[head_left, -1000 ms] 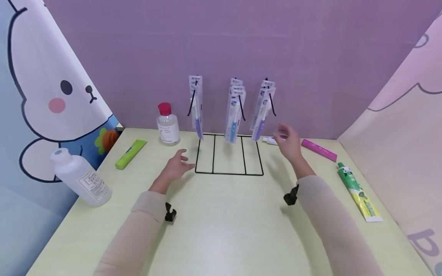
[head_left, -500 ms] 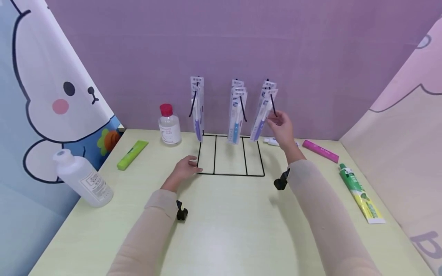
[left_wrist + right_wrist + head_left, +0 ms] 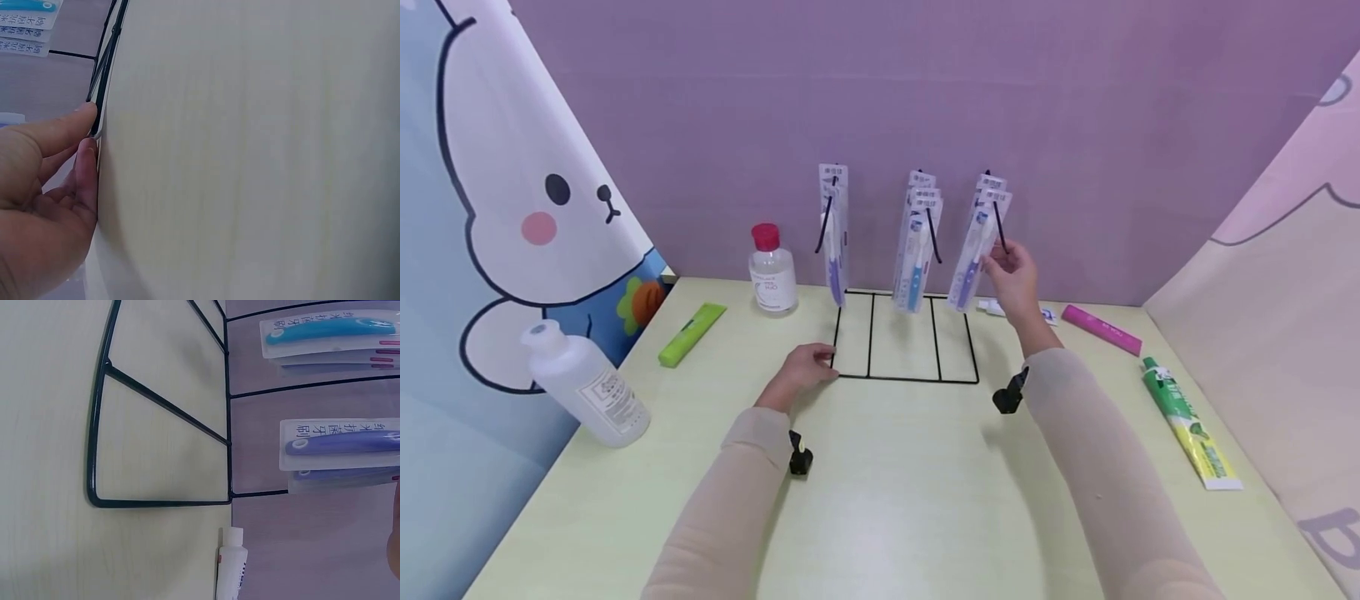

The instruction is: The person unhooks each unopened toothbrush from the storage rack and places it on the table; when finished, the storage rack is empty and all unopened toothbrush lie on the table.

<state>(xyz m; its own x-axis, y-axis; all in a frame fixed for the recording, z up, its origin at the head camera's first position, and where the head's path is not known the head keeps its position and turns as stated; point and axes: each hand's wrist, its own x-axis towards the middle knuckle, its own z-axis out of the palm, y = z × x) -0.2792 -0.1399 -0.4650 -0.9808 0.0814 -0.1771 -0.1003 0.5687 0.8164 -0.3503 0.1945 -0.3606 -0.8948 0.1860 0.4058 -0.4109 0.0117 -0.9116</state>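
Note:
A black wire display rack stands on the table, packaged toothbrushes hanging from its three hooks. My left hand pinches the front left corner of its base; the left wrist view shows thumb and fingers meeting at the wire. My right hand is at the right hook, thumb and finger pinching the edge of the front packaged toothbrush, a purple one. Only a sliver of a finger enters the right wrist view. Blue toothbrushes hang on the middle hook, purple ones on the left.
Left of the rack stand a red-capped clear bottle and a white bottle, with a green tube lying between. To the right lie a white tube, a magenta box and a green-yellow toothpaste tube. A purple backdrop rises behind.
My left hand has moved right onto the rack's base corner and taken hold of it. The right hand has gone up and left to the toothbrush on the right hook.

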